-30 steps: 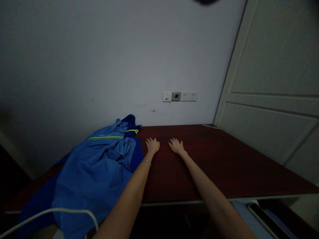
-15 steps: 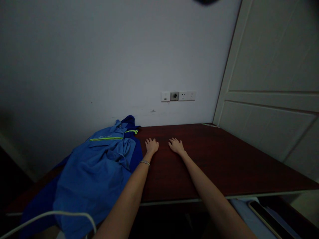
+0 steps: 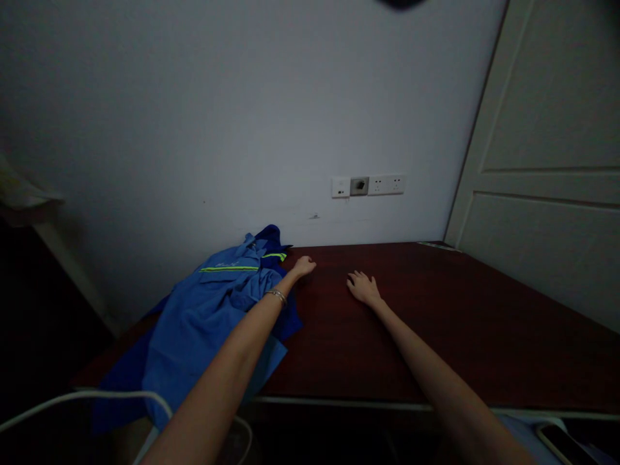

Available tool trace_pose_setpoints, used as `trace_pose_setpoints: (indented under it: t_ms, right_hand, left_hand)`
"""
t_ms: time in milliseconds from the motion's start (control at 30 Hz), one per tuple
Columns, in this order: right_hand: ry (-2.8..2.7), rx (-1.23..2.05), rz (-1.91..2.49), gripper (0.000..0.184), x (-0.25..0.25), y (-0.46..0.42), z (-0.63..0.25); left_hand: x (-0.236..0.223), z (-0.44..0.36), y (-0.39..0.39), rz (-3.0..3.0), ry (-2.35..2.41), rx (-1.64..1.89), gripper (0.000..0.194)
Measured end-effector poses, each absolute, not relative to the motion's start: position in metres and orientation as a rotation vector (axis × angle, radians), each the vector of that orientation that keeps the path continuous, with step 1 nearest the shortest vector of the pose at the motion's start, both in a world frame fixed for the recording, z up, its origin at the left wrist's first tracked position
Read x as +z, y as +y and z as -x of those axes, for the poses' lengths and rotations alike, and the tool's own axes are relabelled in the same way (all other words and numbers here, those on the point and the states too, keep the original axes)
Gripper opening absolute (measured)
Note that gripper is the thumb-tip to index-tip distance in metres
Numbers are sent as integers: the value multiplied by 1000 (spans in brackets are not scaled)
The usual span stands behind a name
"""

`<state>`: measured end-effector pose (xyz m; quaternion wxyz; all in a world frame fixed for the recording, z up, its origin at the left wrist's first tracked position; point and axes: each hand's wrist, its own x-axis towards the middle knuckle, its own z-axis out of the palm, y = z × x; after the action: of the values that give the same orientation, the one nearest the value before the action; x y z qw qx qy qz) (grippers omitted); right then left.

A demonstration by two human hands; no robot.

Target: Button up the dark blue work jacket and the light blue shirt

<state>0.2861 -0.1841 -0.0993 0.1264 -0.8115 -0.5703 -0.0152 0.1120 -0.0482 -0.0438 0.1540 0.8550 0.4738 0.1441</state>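
Observation:
My left hand [image 3: 305, 265], with a bracelet [image 3: 277, 296] at the wrist, is over the back of the dark red tabletop, just right of the garment's collar end. Its fingers are curled in, and nothing shows in them. Lower and to the right, my right hand [image 3: 363, 287] lies palm down on the tabletop [image 3: 339, 349], fingers spread and holding nothing. Left of both hands is a rumpled blue work jacket [image 3: 194, 342] with dark blue parts and yellow-green stripes. My left forearm passes in front of it and hides part of it.
Behind the table is a pale wall with a row of sockets [image 3: 368, 186]. A white panelled door [image 3: 547, 252] stands at the right. A white cable [image 3: 97, 394] loops at lower left. Below the table's front edge at lower right lies a phone [image 3: 564, 444].
My view has turned left, so the scene sits further right. My left hand has gone from flat and spread to curled, nearer the jacket's collar. My right hand stays spread on the tabletop.

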Motion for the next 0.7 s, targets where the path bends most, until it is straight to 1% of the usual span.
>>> trace_pose_setpoints:
  t_ms: [67, 167, 300, 533, 700]
  right_hand:
    - [-1669, -53, 2371, 48, -101, -183, -286]
    - [-1665, -64, 2384, 48, -103, -182, -287]
    - [-1676, -100, 2400, 48, -105, -182, -287]
    - [-1701, -164, 2411, 49, -106, -181, -286]
    - [-1727, -237, 2412, 48, -111, -179, -288]
  left_hand:
    - [-24, -94, -27, -2467, 1383, 477, 32]
    - [2, -61, 5, -2468, 1489, 570, 37]
    - [23, -14, 43, -2415, 1674, 601, 37]
    - [28, 45, 89, -2321, 1891, 538, 37]
    - [20, 63, 116, -2285, 1901, 609, 27]
